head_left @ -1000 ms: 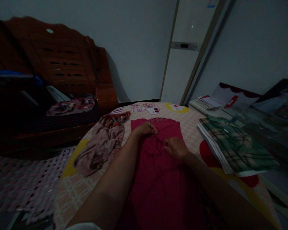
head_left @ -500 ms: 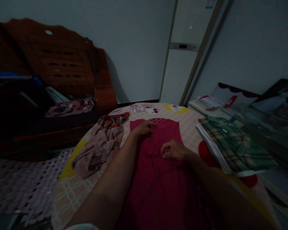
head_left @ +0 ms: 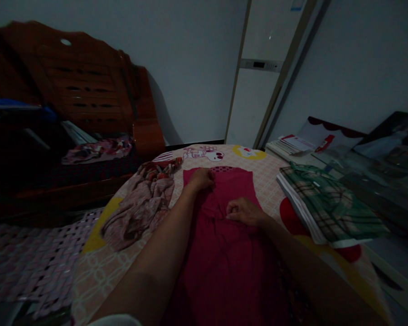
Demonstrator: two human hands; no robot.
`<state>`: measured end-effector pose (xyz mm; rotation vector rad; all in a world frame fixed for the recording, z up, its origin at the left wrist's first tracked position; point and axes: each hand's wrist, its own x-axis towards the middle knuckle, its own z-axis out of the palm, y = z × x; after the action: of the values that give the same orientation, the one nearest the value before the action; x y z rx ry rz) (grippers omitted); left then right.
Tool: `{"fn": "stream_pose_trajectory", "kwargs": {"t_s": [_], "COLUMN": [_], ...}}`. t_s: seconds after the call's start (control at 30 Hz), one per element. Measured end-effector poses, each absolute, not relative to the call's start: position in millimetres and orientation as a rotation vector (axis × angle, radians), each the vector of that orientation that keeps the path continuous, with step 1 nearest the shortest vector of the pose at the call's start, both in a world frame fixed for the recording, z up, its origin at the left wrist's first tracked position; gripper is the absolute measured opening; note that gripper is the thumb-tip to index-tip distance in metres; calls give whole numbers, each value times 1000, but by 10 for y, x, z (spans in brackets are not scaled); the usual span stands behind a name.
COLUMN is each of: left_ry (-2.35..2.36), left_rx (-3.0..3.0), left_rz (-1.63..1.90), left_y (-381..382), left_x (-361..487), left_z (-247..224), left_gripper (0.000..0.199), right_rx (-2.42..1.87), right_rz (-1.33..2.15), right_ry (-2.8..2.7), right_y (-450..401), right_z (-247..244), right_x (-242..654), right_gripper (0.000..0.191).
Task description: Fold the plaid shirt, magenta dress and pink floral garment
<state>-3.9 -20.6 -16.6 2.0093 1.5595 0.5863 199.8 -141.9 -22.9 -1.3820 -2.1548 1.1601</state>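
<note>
A dark pink garment (head_left: 224, 258) lies lengthwise over the round table, its far end near the middle of the cloth and its near end running below the picture. My left hand (head_left: 201, 179) is on the garment's upper left part, fingers curled down and closed on the fabric. Lower and to the right, my right hand (head_left: 244, 211) has its fingers pinched at gathered creases near the garment's middle. A dotted strip (head_left: 224, 169) shows at the far edge.
A crumpled pinkish scarf (head_left: 141, 203) lies left on the patterned tablecloth (head_left: 102, 276). Folded green plaid clothing (head_left: 333, 199) is at the right, beside a glass-topped cabinet with papers (head_left: 294, 144). A wooden bench (head_left: 85, 90) and woven chair (head_left: 30, 262) stand left.
My left hand's fingers, spread before, have curled in, and the hand has shifted slightly to the left. My right hand has stayed nearly in place. The view has moved a little.
</note>
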Motion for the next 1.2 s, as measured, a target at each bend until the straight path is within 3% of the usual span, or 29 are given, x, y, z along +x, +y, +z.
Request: {"fn": "stream_pose_trajectory", "kwargs": {"t_s": [0.23, 0.57, 0.7, 0.9, 1.07, 1.2], "left_ry": [1551, 2051, 1848, 1301, 1276, 1147], "left_rx": [1810, 1792, 1802, 1956, 2104, 2264], "left_rz": [917, 817, 939, 1248, 1145, 690], "left_y": [-117, -93, -94, -388, -754, -989], "left_x": [-322, -682, -610, -464, -320, -187], "left_z": [19, -176, 24, 754, 1105, 1063], "left_gripper": [25, 34, 37, 41, 28, 12], "right_rx": [-1303, -1354, -1346, -1314, -1307, -1229], "right_rz": [1320, 1339, 1330, 1324, 1378, 1249], "right_ry": [-1841, -1881, -1885, -1948, -1973, -2199], "right_y": [-1369, -1357, -1355, -1365, -1385, -1487], "right_z": [-194, -273, -285, -262, -83, 208], "right_x": [2133, 2115, 2118, 2133, 2227, 2302], "right_gripper": [25, 23, 21, 20, 21, 20]}}
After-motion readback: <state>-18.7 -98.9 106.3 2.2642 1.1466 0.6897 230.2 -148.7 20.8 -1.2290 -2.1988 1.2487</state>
